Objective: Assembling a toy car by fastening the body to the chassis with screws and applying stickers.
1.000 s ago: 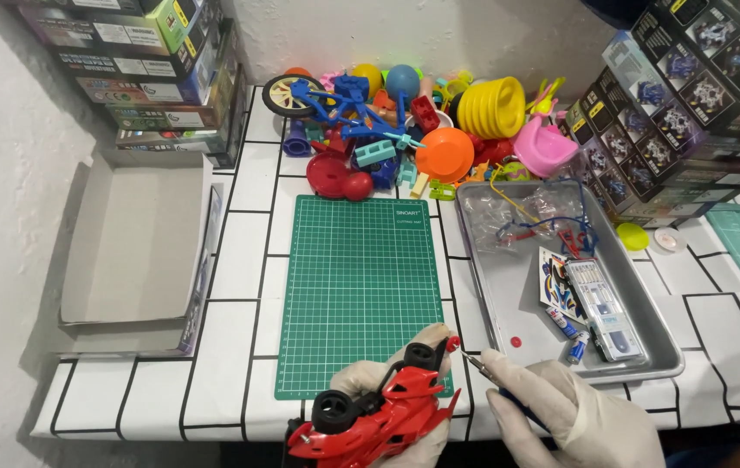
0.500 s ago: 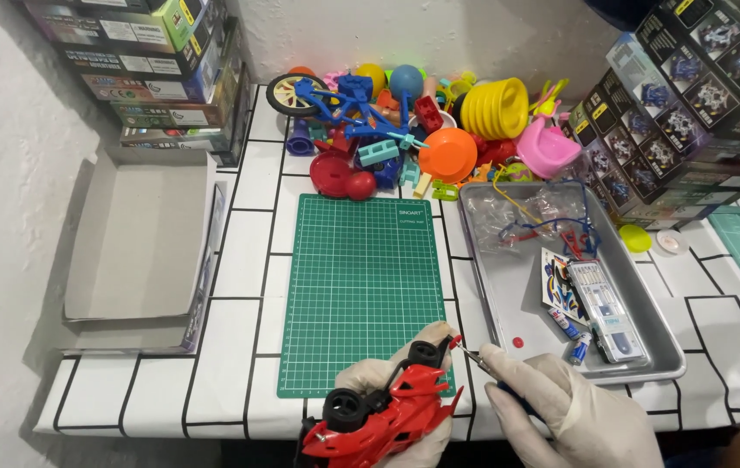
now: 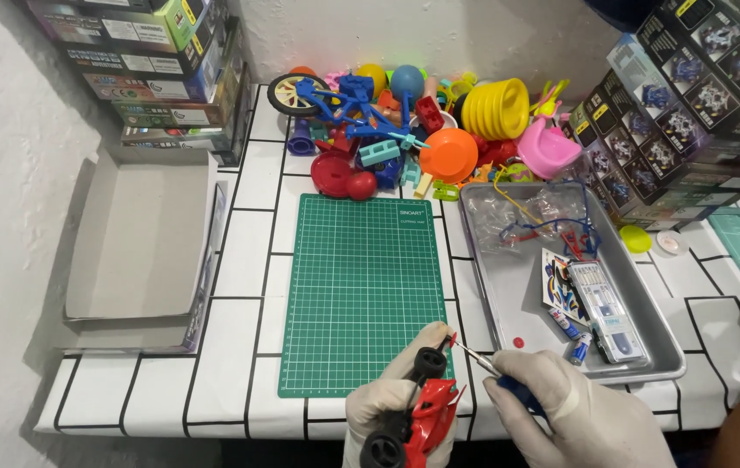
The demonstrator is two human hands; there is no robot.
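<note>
Along a white plastered wall runs a counter [image 3: 240, 269] of white tiles with dark grout lines, its near edge at the bottom of the view. On the middle of it lies a green cutting mat [image 3: 361, 286] with a printed grid. At the mat's near edge, the left hand [image 3: 387, 407], in a pale glove, is clamped around a red toy car [image 3: 418, 416] with black wheels, held just above the counter's front edge. The right hand [image 3: 569, 416], gloved likewise, is closed on a small screwdriver [image 3: 483, 364] whose thin tip points at the car's front end, close to the upper wheel; whether tip and car touch cannot be told. Right of the mat sits a shallow metal tray [image 3: 517, 312] holding clear plastic bags, a sticker sheet, a small clear parts case and a few tiny batteries. Left of the mat an open grey cardboard box [image 3: 140, 234] lies beside the wall. Behind the mat is a heap of bright plastic toys [image 3: 413, 130], among them a blue bicycle and a yellow ribbed piece. Stacks of printed boxes [image 3: 153, 61] stand at the back left corner, and more at the right.
</note>
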